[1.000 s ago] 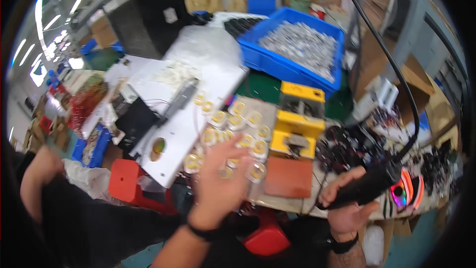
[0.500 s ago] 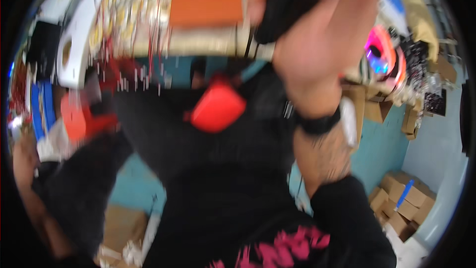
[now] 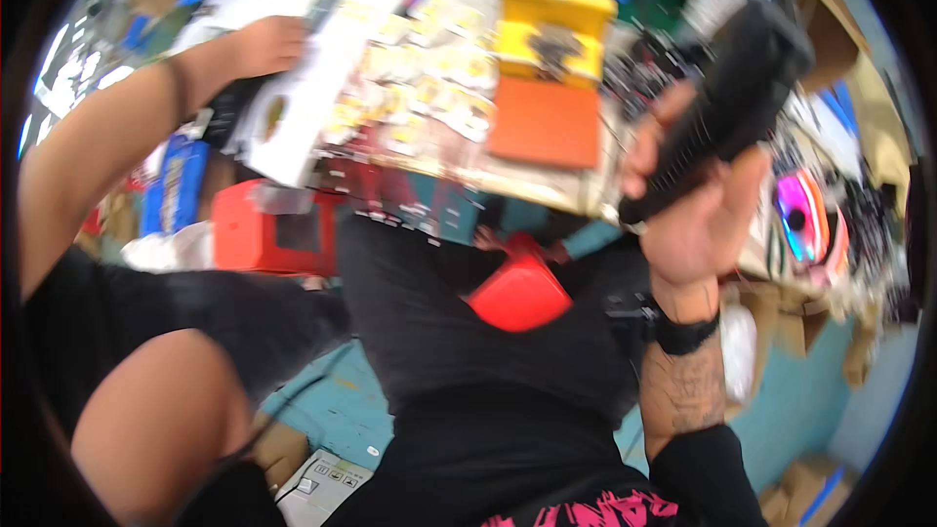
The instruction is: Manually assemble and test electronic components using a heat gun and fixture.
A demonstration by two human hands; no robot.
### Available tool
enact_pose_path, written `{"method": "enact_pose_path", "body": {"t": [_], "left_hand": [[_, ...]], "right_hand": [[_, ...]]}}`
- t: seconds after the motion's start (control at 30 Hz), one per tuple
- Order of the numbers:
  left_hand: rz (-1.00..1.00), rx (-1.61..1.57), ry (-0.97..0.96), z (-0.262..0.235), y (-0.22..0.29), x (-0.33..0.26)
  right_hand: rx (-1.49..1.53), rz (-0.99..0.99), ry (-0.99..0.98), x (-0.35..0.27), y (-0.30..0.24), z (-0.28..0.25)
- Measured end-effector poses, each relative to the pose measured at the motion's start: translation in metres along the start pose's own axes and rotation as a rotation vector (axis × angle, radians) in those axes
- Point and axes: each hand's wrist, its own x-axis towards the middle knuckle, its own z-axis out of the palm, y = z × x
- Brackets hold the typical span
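Observation:
In my right hand (image 3: 688, 205) is a thick black handheld tool (image 3: 727, 102), tilted, with a cord at its upper end; blur hides its exact kind. My fingers curl around its left side and the thumb sticks out to the right. The tool is up over the right part of the workbench, to the right of an orange-brown block (image 3: 545, 122). A black band (image 3: 686, 332) circles my right wrist. My left hand does not show. Between my thighs is a red plastic piece (image 3: 520, 295).
A co-worker's hand (image 3: 268, 45) rests by a white panel (image 3: 293, 127) at the left. Small white and yellow parts (image 3: 429, 63) cover the bench beside a yellow fixture (image 3: 551, 24). A red stool (image 3: 264, 234) stands left; a shiny pink-and-blue ring (image 3: 802, 215) lies right.
The view has swung, so the bench appears lower and further right. My right hand, still on the black tool, appears lower and further right. The co-worker's hand now shows at the white panel.

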Motion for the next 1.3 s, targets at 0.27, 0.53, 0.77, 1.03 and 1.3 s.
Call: {"method": "enact_pose_path", "body": {"t": [0.27, 0.53, 0.77, 1.03, 1.3], "left_hand": [[1.318, 0.18, 1.019, 0.409, 0.124, 0.0], [0.326, 0.271, 1.383, 0.2, 0.012, 0.119], [0.119, 0.54, 1.582, 0.154, 0.004, 0.159], [-0.12, 0.575, 1.623, 0.11, 0.008, 0.167], [0.068, 0.633, 1.665, 0.113, 0.003, 0.169]], "right_hand": [[0.002, -0.011, 0.102, -0.008, 0.014, -0.034], [-0.018, 0.03, 0.132, -0.003, 0.027, -0.04], [-0.074, 0.059, 0.178, -0.002, 0.023, -0.034], [-0.067, 0.078, 0.115, 0.0, 0.021, -0.031], [-0.053, 0.062, 0.179, 0.006, 0.024, -0.029]]}}
